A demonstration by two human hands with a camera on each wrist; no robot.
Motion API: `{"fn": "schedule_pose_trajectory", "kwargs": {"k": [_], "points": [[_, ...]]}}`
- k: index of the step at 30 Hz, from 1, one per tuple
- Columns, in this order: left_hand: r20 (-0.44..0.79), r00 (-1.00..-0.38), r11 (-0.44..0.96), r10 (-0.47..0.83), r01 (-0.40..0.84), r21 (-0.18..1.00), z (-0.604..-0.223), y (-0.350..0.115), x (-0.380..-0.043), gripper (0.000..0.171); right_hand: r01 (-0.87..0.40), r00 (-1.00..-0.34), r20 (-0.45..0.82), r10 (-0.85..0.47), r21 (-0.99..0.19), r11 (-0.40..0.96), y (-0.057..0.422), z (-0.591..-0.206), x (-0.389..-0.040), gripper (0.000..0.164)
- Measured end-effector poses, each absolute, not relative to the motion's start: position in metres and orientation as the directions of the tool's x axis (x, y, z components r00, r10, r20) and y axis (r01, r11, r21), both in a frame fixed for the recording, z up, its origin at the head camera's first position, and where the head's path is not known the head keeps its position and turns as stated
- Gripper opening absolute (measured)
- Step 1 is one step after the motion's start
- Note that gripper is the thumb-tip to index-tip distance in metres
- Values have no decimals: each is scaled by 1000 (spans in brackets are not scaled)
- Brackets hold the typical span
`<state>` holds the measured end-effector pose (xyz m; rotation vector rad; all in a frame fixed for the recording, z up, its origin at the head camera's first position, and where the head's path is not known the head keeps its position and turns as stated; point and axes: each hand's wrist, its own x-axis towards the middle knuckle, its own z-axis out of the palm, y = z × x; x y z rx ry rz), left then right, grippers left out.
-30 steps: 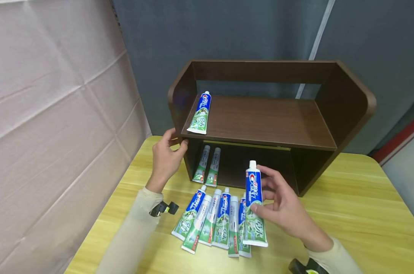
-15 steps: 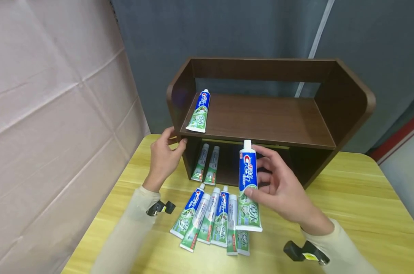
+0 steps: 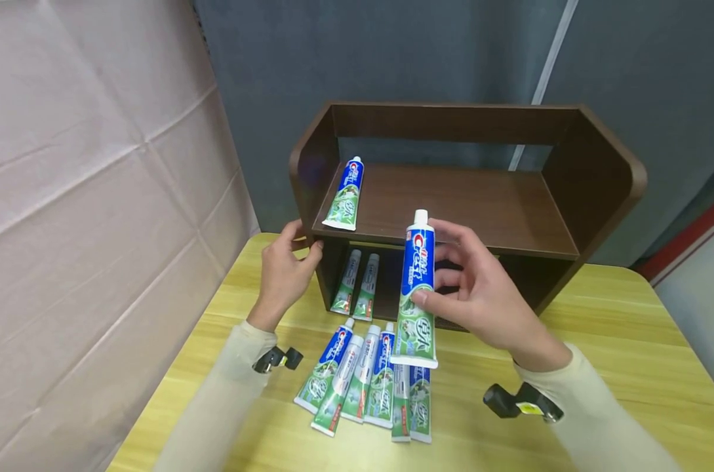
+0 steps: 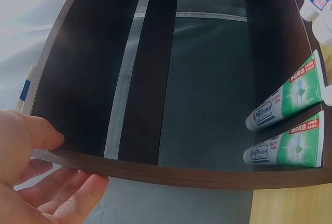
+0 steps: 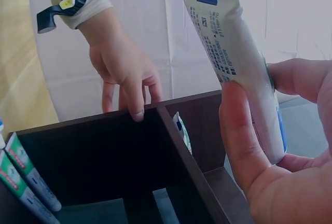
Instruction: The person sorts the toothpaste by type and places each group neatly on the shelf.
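My right hand (image 3: 480, 295) pinches a blue and green toothpaste tube (image 3: 417, 295), cap up, in front of the shelf's middle board. In the right wrist view the white back of that tube (image 5: 228, 42) shows between thumb and fingers. My left hand (image 3: 286, 272) grips the left side panel of the dark brown shelf (image 3: 457, 203); its thumb lies on the inner face and the fingers outside, as the left wrist view shows. One blue and green tube (image 3: 345, 195) lies at the left of the upper board. Two white and green tubes (image 4: 285, 97) stand leaning in the lower compartment's left end.
On the yellow wooden table (image 3: 628, 367), several toothpaste tubes (image 3: 324, 370) of both kinds lie side by side before the shelf. A pale cloth wall (image 3: 97, 196) rises at the left. Behind the shelf hangs a dark grey curtain (image 3: 421, 52).
My right hand has raised the toothpaste tube from just above the row on the table, moving it up and slightly left. The left hand keeps its hold on the side panel.
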<state>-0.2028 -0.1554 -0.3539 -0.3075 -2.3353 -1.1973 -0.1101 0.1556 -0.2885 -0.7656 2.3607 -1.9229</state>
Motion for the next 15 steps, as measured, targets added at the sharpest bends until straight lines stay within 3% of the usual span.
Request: {"fn": "schedule_pose_trajectory", "kwargs": {"k": [15], "points": [[519,-854,592,-24,407,696,-354,-156,-204,40,-322,-916,253,-311,-926,197,144,-258,-158,84]]}}
